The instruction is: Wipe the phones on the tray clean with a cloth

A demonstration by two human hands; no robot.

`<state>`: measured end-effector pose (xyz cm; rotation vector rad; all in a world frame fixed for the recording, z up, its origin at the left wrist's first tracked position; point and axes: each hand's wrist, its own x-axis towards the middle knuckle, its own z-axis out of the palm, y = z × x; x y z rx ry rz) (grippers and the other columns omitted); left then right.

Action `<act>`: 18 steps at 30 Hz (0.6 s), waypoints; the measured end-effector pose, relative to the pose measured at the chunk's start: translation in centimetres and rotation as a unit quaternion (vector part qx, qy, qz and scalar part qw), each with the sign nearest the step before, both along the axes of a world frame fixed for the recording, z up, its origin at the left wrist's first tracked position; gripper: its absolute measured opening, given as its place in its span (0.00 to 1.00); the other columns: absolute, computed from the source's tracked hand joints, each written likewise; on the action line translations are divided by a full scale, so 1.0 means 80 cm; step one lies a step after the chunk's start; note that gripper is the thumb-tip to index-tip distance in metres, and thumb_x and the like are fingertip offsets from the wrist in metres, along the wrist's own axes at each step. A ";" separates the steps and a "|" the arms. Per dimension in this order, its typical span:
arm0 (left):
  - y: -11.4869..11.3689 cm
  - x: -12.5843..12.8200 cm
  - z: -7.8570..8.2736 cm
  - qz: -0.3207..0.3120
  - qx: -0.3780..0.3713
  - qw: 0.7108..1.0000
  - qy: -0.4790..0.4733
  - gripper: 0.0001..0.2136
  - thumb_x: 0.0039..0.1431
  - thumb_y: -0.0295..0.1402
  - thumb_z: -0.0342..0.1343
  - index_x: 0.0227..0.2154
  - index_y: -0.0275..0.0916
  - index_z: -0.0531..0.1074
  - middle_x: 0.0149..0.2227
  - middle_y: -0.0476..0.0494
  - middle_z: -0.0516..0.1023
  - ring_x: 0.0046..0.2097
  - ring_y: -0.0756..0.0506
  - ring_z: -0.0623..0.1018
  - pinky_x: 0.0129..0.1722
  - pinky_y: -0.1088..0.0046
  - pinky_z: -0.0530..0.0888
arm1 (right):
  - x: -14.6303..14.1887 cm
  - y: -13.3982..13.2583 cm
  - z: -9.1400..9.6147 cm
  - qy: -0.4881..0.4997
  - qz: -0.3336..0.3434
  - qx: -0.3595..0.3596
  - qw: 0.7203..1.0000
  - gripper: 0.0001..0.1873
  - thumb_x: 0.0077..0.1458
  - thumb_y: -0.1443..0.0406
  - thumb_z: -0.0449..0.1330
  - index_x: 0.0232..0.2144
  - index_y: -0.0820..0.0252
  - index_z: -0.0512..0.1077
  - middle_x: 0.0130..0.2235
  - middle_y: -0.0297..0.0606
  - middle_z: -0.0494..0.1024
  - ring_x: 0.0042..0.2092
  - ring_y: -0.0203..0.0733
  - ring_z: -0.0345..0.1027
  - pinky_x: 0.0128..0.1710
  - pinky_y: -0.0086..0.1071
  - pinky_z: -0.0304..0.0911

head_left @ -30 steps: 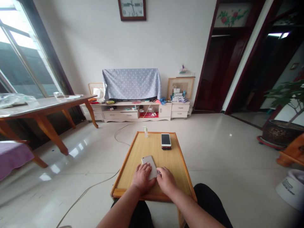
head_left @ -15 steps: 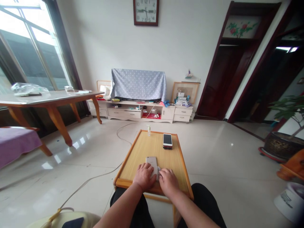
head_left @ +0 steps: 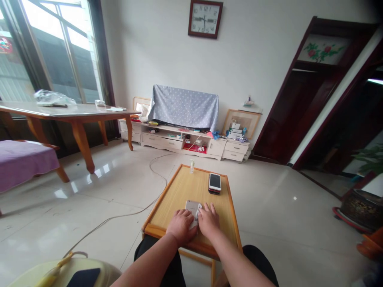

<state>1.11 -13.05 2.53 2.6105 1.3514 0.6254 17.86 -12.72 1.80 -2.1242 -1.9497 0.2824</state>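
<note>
A silver smartphone (head_left: 190,205) lies back side up on a small wooden table (head_left: 170,199). My left hand (head_left: 181,225) rests over its lower left part, fingers across the back and thumb near the bottom edge, gripping it. At the phone's right side my right hand (head_left: 208,221) presses a small whitish wipe (head_left: 198,208) against the back, with some fingers raised. Part of the wipe and the lower end of the phone are hidden by my hands. Farther up the table sit a stack of phones, the top one white (head_left: 214,181), and a small clear pump bottle (head_left: 192,166).
A raised wooden rim (head_left: 231,203) borders the table. At lower left a pale stool (head_left: 104,271) holds a dark phone (head_left: 83,277), and a cable (head_left: 119,217) runs over the floor. A low white cabinet (head_left: 161,142) stands against the far wall.
My right hand has slid up along the phone with the wipe, and its fingers have stretched out more. My left hand stays on the phone. The head view has tilted and turned slightly left.
</note>
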 end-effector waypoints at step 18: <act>-0.007 0.000 0.000 0.007 -0.012 1.000 0.001 0.13 0.58 0.46 0.58 0.39 0.45 0.77 0.49 0.42 0.77 0.54 0.39 0.73 0.56 0.59 0.65 | 0.012 -0.075 -0.024 0.005 0.073 0.067 0.995 0.24 0.64 0.65 0.48 0.57 0.48 0.74 0.67 0.38 0.63 0.72 0.58 0.39 0.65 0.53 0.50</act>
